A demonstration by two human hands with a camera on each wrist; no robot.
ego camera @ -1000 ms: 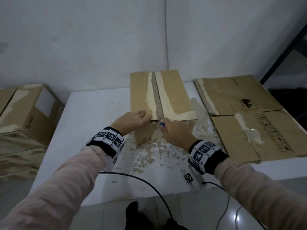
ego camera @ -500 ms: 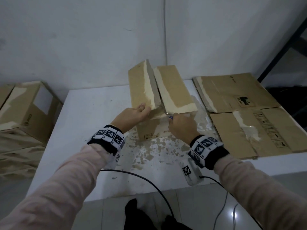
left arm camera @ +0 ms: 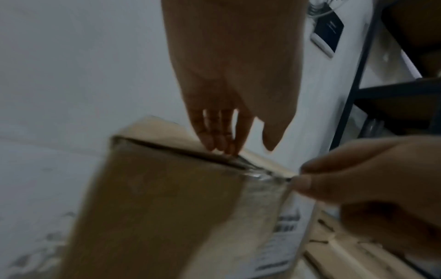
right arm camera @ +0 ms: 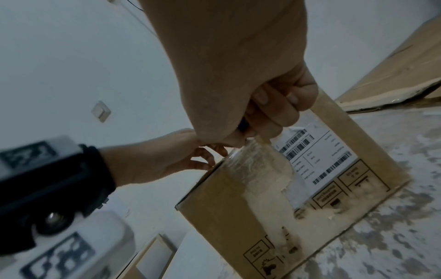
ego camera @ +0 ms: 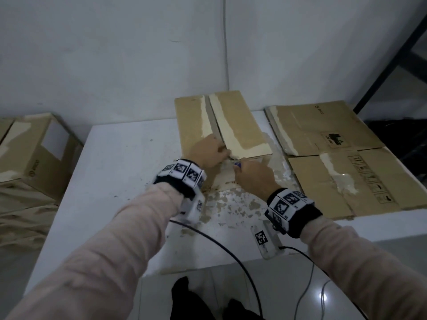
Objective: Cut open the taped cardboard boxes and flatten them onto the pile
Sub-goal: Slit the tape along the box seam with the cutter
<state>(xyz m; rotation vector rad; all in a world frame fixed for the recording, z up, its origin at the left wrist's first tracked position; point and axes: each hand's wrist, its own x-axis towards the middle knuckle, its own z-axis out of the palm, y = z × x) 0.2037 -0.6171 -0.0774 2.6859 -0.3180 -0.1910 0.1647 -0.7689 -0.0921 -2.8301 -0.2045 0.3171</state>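
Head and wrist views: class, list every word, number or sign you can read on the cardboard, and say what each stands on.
No text reads with certainty.
Flattened cardboard: a logo with a word by it, and a dark emblem over a code, too small.
Box shipping label: barcodes and print, blurred.
Box front: handling pictograms, captions illegible.
Side box: round logo, word unreadable.

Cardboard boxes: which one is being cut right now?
The upright box mid-table, under both hands; the flattened boxes lie to its right, and the other boxes sit untouched far left.
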